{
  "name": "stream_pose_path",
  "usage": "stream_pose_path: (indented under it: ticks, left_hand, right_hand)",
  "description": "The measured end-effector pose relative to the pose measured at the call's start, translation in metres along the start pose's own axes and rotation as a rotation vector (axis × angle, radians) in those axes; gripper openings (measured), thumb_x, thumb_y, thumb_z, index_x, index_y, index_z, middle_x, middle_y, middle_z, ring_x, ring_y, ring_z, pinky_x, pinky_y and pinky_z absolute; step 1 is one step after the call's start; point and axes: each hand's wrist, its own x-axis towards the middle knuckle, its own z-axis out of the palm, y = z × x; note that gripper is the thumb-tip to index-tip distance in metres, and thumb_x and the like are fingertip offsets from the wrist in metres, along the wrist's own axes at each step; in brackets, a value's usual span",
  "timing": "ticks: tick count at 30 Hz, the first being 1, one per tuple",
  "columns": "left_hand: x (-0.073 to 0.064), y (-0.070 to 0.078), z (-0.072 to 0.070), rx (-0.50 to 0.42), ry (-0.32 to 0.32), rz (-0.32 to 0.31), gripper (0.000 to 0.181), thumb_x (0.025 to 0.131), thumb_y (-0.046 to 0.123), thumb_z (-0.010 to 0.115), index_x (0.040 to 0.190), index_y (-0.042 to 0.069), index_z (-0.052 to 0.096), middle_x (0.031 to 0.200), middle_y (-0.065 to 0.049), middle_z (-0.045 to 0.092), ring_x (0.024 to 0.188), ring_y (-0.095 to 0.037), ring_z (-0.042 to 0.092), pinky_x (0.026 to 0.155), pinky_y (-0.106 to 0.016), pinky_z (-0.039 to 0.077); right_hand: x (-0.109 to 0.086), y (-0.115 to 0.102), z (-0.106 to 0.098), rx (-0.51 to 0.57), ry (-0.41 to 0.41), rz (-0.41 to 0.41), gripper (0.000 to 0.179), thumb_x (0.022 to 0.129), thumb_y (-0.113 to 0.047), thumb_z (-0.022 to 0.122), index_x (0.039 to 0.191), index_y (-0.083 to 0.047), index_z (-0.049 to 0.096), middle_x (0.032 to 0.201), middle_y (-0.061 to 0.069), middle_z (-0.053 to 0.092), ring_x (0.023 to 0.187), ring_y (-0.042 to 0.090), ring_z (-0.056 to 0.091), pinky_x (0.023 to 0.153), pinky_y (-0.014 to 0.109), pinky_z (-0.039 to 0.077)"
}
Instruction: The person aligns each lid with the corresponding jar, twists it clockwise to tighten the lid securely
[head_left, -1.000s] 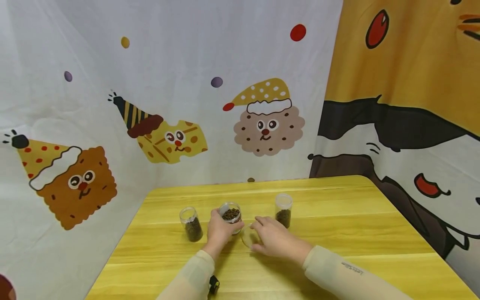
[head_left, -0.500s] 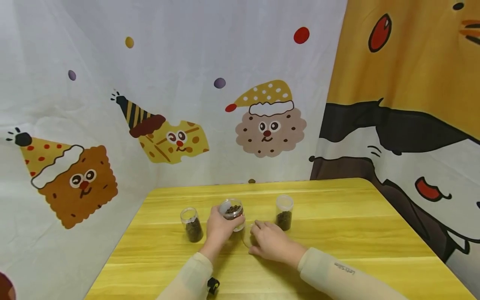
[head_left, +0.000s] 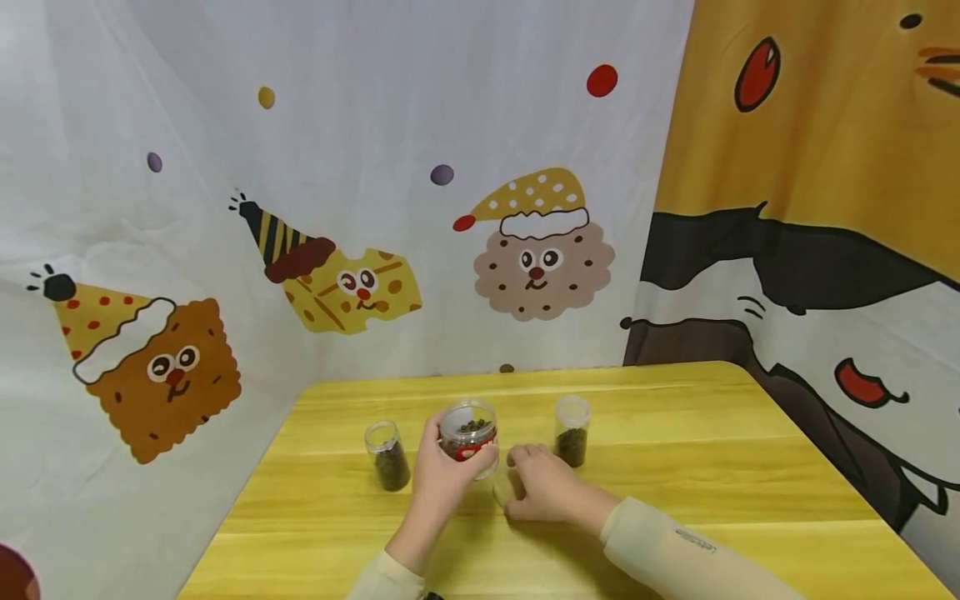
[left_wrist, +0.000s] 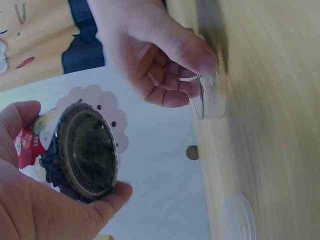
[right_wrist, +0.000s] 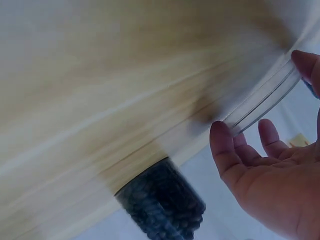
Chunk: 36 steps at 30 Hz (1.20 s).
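My left hand [head_left: 442, 467] grips a wide clear jar [head_left: 468, 435] by its side, fingers behind and thumb in front. The jar has a red label, stands uncovered, and holds dark brown granules; its underside [left_wrist: 90, 152] faces the left wrist camera, raised off the table. To the right, my right hand [head_left: 547, 485] pinches a round clear lid [right_wrist: 265, 97] by its edge, thumb on one side and fingers on the other. That lid [head_left: 508, 487] is low over the wood, partly covered by the hand in the head view.
A slim clear jar [head_left: 388, 465] of dark grains stands left of my left hand. Another slim jar [head_left: 572, 442], also part filled, is just behind my right hand. The yellow wooden table [head_left: 675, 458] meets a cartoon-printed curtain [head_left: 420, 125] at the back.
The wide jar has been raised and brought closer by my left hand, its label now showing. My right hand stays around the lid, shifted slightly. The head view has tipped a little upward.
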Motion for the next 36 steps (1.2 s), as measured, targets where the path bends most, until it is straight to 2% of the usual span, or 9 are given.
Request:
stream_pose_path:
  ticks: [8,11,14,17,20,23,28,33,36]
  left_hand:
    - [-0.021,0.007,-0.015,-0.047,-0.061,-0.018,0.087,0.083,0.032,0.094,0.156,0.021,0.047,0.141,-0.012,0.063,0.126,-0.027,0.064,0.095,-0.039,0.062]
    - [-0.027,0.006,-0.02,-0.013,-0.085,-0.009,0.089,0.082,0.032,0.095,0.156,0.02,0.047,0.142,-0.012,0.063,0.127,-0.028,0.064,0.094,-0.038,0.062]
    - [-0.032,0.004,-0.023,0.09,-0.076,0.007,0.091,0.079,0.035,0.096,0.155,0.017,0.048,0.14,-0.011,0.065,0.124,-0.028,0.067,0.091,-0.037,0.064]
    - [-0.034,0.0,-0.024,0.247,-0.051,0.068,0.093,0.076,0.039,0.098,0.151,0.011,0.05,0.135,-0.012,0.068,0.119,-0.028,0.07,0.09,-0.04,0.065]
    - [-0.035,-0.005,-0.021,0.407,-0.036,0.147,0.094,0.072,0.039,0.1,0.147,0.006,0.052,0.131,-0.013,0.069,0.117,-0.029,0.07,0.091,-0.046,0.064]
    - [-0.037,-0.006,-0.015,0.511,-0.057,0.222,0.089,0.071,0.035,0.101,0.143,0.008,0.055,0.128,-0.009,0.07,0.116,-0.026,0.069,0.095,-0.049,0.062]
    - [-0.045,-0.007,-0.005,0.584,-0.127,0.343,0.085,0.072,0.031,0.101,0.141,0.011,0.056,0.126,-0.005,0.069,0.114,-0.023,0.067,0.094,-0.047,0.063]
    - [-0.052,-0.01,0.003,0.652,-0.155,0.444,0.084,0.074,0.033,0.099,0.141,0.008,0.055,0.127,-0.007,0.068,0.113,-0.026,0.066,0.091,-0.046,0.063]
    - [-0.053,-0.011,0.006,0.67,-0.169,0.45,0.084,0.075,0.035,0.098,0.142,0.007,0.055,0.127,-0.008,0.068,0.113,-0.027,0.065,0.089,-0.045,0.063]
  right_hand:
    - [-0.028,0.004,-0.018,0.266,-0.009,0.045,0.08,0.085,-0.043,0.085,0.148,-0.004,0.054,0.145,0.015,0.062,0.127,0.033,0.064,0.103,0.054,0.058]
    - [-0.038,0.004,-0.028,0.362,0.003,0.048,0.084,0.088,-0.045,0.083,0.154,-0.005,0.051,0.152,0.015,0.059,0.128,0.037,0.065,0.104,0.056,0.058]
    - [-0.047,0.004,-0.038,0.47,0.001,0.07,0.084,0.091,-0.046,0.08,0.16,-0.011,0.047,0.156,0.016,0.057,0.13,0.04,0.064,0.103,0.059,0.058]
    - [-0.053,0.003,-0.046,0.547,0.034,0.098,0.08,0.094,-0.047,0.079,0.16,-0.012,0.048,0.154,0.016,0.059,0.128,0.039,0.063,0.102,0.056,0.058]
    - [-0.057,0.0,-0.054,0.654,0.085,0.123,0.075,0.097,-0.042,0.078,0.158,-0.009,0.049,0.15,0.018,0.062,0.125,0.035,0.062,0.099,0.042,0.058]
    - [-0.059,-0.007,-0.063,0.788,0.104,0.133,0.073,0.1,-0.035,0.076,0.159,-0.007,0.045,0.149,0.019,0.061,0.125,0.033,0.062,0.095,0.028,0.058]
    - [-0.063,-0.021,-0.071,0.89,0.062,0.097,0.071,0.103,-0.03,0.073,0.162,-0.008,0.04,0.151,0.021,0.058,0.128,0.032,0.063,0.093,0.024,0.058]
    - [-0.065,-0.026,-0.068,0.865,0.038,0.032,0.069,0.104,-0.028,0.072,0.163,-0.008,0.04,0.153,0.025,0.056,0.127,0.033,0.064,0.095,0.024,0.058]
    - [-0.066,-0.025,-0.065,0.827,0.029,0.01,0.068,0.105,-0.029,0.071,0.163,-0.012,0.04,0.154,0.024,0.055,0.127,0.031,0.063,0.096,0.026,0.057]
